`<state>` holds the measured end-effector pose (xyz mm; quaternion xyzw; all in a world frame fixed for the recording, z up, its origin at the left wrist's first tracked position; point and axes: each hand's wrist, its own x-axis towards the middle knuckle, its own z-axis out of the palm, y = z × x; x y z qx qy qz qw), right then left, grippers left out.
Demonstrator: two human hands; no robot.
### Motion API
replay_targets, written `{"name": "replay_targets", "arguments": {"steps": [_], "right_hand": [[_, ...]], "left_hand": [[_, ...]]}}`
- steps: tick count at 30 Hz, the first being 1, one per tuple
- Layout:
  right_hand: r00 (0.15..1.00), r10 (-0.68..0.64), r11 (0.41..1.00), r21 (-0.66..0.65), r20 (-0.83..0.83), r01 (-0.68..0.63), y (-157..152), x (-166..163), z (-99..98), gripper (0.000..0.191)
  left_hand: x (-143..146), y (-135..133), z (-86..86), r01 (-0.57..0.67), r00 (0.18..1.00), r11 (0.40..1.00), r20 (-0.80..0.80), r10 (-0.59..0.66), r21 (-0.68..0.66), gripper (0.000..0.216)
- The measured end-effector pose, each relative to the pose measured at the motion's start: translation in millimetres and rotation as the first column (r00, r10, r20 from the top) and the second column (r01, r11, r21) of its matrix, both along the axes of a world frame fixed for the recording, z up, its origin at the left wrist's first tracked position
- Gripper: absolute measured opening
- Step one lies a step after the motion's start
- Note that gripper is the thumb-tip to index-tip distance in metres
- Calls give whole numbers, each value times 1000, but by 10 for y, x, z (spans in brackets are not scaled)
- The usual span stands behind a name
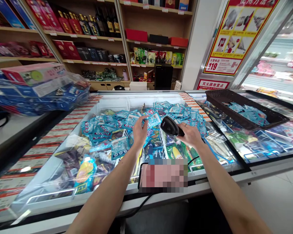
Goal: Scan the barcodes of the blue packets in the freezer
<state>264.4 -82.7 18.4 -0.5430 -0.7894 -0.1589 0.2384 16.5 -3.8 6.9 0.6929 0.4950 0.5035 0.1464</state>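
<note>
Between the fingers of my left hand [140, 131] is a small blue packet [154, 120], its barcode side turned up. My right hand [191, 135] is wrapped round the handle of a black barcode scanner [170, 126], whose head points left at the packet from close by. Beneath both hands, many similar blue packets lie in a left pile [100, 128] and a right pile [178, 110] on the glass top of a chest freezer. A phone [163, 176] with a blurred screen lies at the freezer's front edge, between my forearms.
A dark brown basket [279, 118] holding several blue packets stands at the right. Plastic-wrapped boxes [39, 87] sit at the left. A black cable [141, 206] runs along the front edge. Shelves with bottles and boxes [92, 37] line the back.
</note>
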Motion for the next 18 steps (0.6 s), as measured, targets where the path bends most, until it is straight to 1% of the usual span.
{"name": "replay_targets", "arguments": {"steps": [5,18], "right_hand": [[1000,8,1000,-4,-17,-8,-15,-1,14,36],[1000,30,999,11,2,-30,-39,2,18,35]], "left_hand": [[8,-16,9,-13,1000,1000,-12,13,9,27],[14,-78,49,-31,999,999,-45,32,21,29]]}}
